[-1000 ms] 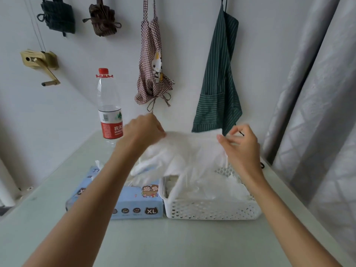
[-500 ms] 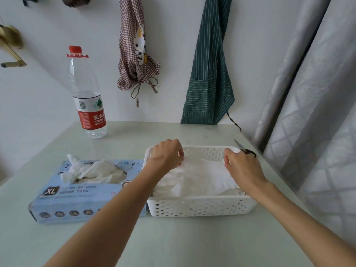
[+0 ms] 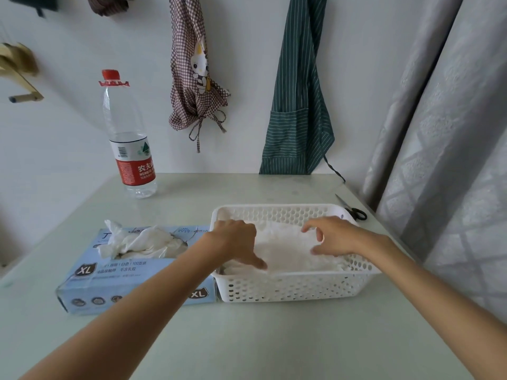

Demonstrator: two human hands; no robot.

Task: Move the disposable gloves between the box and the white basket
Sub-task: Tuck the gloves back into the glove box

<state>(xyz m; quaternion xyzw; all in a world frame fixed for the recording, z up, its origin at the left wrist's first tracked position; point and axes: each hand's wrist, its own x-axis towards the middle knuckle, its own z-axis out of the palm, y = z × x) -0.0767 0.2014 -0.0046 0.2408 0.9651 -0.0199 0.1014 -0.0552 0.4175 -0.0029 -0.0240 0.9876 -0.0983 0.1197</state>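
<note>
Head view. A white basket (image 3: 290, 286) of perforated plastic, rectangular with rounded corners, stands toward the right edge of the table (image 3: 247, 338), touching the right end of a pale blue cardboard box (image 3: 131, 281) marked XL. The disposable gloves (image 3: 285, 248), thin, translucent white film in a soft, crinkled stack, lie inside the basket; a further crumpled tuft of the same film (image 3: 137, 241) protrudes from the opening in the top of the box. Both hands are over the stack. The left hand (image 3: 236, 239) rests on its left side with the thumb stretched toward the near wall and the fingers bent down onto the film; whether they pinch a layer cannot be told. The right hand (image 3: 333, 237) hovers at the right side, its grip released, fingers loosely spread and holding nothing. The step in hand appears to be settling a glove flat in the basket. It is best done by smoothing outward with flat fingers and lifting away slowly, since such light film probably clings to skin and may lift out again. At the far left of the table stands a clear plastic bottle (image 3: 129, 144) with a red cap and label; scissors (image 3: 354, 211) lie at the far right edge, behind the basket.
</note>
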